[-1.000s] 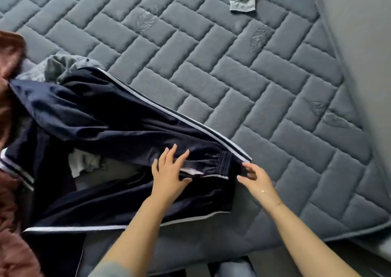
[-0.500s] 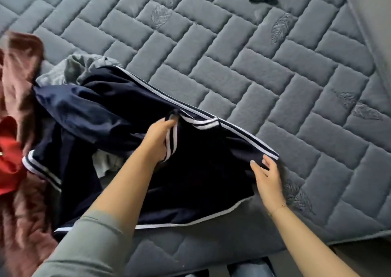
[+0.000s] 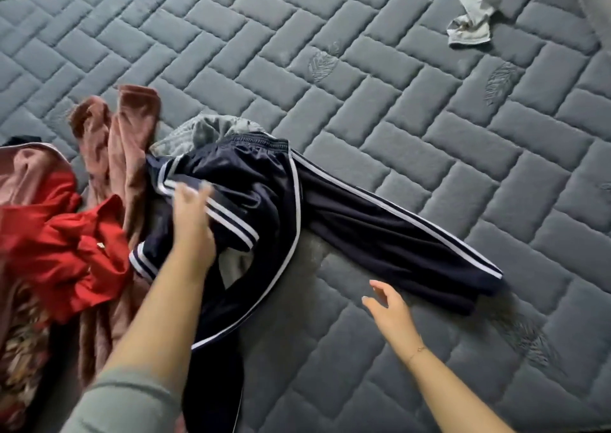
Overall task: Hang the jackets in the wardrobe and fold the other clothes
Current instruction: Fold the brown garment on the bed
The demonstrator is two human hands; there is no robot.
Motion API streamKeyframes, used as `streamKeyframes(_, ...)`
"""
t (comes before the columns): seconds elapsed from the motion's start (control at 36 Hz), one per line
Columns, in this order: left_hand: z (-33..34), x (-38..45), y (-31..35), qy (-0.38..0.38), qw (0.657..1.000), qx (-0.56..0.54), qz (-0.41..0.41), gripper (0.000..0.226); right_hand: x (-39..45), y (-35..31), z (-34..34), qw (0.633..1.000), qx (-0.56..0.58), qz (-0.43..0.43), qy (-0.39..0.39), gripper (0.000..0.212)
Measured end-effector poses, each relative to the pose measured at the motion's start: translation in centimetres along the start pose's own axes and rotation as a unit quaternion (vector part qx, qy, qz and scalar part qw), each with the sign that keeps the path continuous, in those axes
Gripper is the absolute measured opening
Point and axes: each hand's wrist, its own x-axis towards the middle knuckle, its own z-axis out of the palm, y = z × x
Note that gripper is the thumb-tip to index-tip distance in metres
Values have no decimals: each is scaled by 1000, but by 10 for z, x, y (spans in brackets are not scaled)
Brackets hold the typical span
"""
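Note:
Navy track trousers (image 3: 380, 234) with white side stripes lie on the grey quilted mattress (image 3: 396, 118), one leg stretched out to the right. A striped cuff of the same dark garment is bunched at the left under my left hand (image 3: 193, 224), which rests on the fabric with fingers spread and blurred. My right hand (image 3: 388, 303) hovers open just in front of the stretched leg, touching nothing. A grey garment (image 3: 205, 131) peeks out behind the waistband.
A pile of clothes lies at the left: a red garment (image 3: 62, 247), brown-pink velvety clothes (image 3: 115, 148) and a patterned cloth (image 3: 20, 350). A small light-grey garment (image 3: 472, 12) lies at the far right of the mattress.
The view has swung left. My left hand carried the striped part of the trousers to the left, and my right hand let go of the hem and drew back.

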Motion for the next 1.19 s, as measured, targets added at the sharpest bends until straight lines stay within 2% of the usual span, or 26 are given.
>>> streamKeyframes(0.06, 11, -24, -37, -57, 991, 122, 22, 58, 3, 1, 3, 1000, -13, 7, 3, 40)
streamKeyframes(0.08, 16, -35, -54, -90, 975, 202, 40, 64, 5, 3, 4, 1000, -27, 7, 8, 41)
streamKeyframes(0.14, 24, -51, -89, -155, 900, 397, 89, 80, 10, 6, 2, 998, -64, -1, 21, 43)
streamKeyframes(0.17, 27, -55, -102, -181, 863, 462, 100, 87, 13, 7, 0, 996, -82, -8, 23, 44)
streamKeyframes(0.19, 30, -58, -111, -193, 841, 495, 102, 91, 16, 7, -3, 995, -98, -15, 22, 44)
streamKeyframes(0.25, 36, -55, -122, -177, 833, 516, 95, 97, 25, 6, -7, 992, -123, -29, 16, 45)
streamKeyframes(0.31, 41, -44, -125, -118, 827, 542, 90, 97, 35, 1, -8, 988, -144, -46, 9, 47)
streamKeyframes(0.42, 42, -16, -125, -20, 817, 564, 116, 78, 52, -9, -1, 986, -151, -73, -6, 47)
streamKeyframes(0.5, 41, 1, -127, -11, 845, 511, 159, 47, 59, -13, 5, 984, -152, -88, -6, 46)
streamKeyframes(0.58, 37, 6, -125, -34, 893, 424, 144, 29, 63, -13, 0, 959, -260, -115, 15, 55)
streamKeyframes(0.67, 30, 0, -115, -43, 941, 320, 99, 18, 67, -10, -17, 915, -392, -97, 11, 71)
streamKeyframes(0.75, 22, -19, -96, -65, 983, 164, 43, 13, 75, -7, -35, 840, -537, -73, 8, 76)
streamKeyframes(0.81, 22, -38, -83, -77, 996, 31, -23, 14, 81, -8, -45, 822, -562, -88, 15, 58)
streamKeyframes(0.86, 33, -58, -72, -94, 991, -62, -71, 15, 91, -12, -53, 827, -553, -93, 19, 27)
streamKeyframes(0.89, 43, -66, -67, -103, 987, -82, -86, 15, 96, -15, -57, 831, -548, -92, 20, 19)
streamKeyframes(0.92, 55, -74, -62, -112, 984, -98, -103, 15, 101, -20, -62, 844, -530, -85, 21, 16)
streamKeyframes(0.94, 69, -80, -55, -122, 978, -116, -123, 14, 105, -27, -66, 876, -476, -76, 29, 14)
streamKeyframes(1.0, 99, -88, -41, -147, 962, -159, -168, 10, 110, -48, -75, 968, -245, -38, 45, 7)
streamKeyframes(1.03, 116, -90, -33, -159, 953, -178, -187, 9, 113, -63, -83, 992, -111, -16, 55, 8)
streamKeyframes(1.06, 132, -90, -24, -172, 945, -193, -200, 9, 116, -78, -94, 998, 12, -5, 68, 13)
streamKeyframes(1.11, 168, -87, 1, -202, 929, -234, -204, 8, 119, -114, -118, 975, 203, -18, 84, 19)
streamKeyframes(1.17, 205, -79, 30, -218, 911, -291, -193, 11, 116, -150, -137, 920, 378, -38, 99, 20)
streamKeyframes(1.19, 222, -76, 45, -221, 905, -311, -186, 20, 113, -164, -141, 889, 444, -48, 103, 19)
